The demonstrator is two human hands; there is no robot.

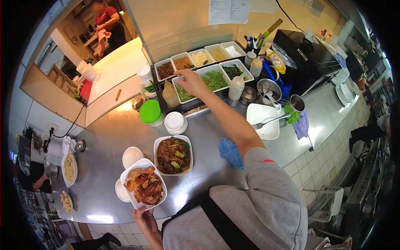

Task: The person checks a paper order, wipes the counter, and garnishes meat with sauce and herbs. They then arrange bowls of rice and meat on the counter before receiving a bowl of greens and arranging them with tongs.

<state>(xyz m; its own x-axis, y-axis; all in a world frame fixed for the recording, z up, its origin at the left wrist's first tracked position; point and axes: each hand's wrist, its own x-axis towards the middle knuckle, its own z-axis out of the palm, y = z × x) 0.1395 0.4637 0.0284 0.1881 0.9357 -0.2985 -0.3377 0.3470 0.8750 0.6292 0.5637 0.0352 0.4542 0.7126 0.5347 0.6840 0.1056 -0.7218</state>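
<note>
Stainless counter (pixel 208 166) in a working kitchen: at its near edge, the left hand (pixel 146 221) grips a white bowl (pixel 131 197) of glazed meat (pixel 146 185), just beside a dish of dark stew (pixel 170 155). Right fingers, bunched narrow above chopped greens (pixel 183 94), may or may not hold something; I cannot tell. Best kept: bowl level, forearm clear of the squeeze bottle (pixel 236 88).
</note>
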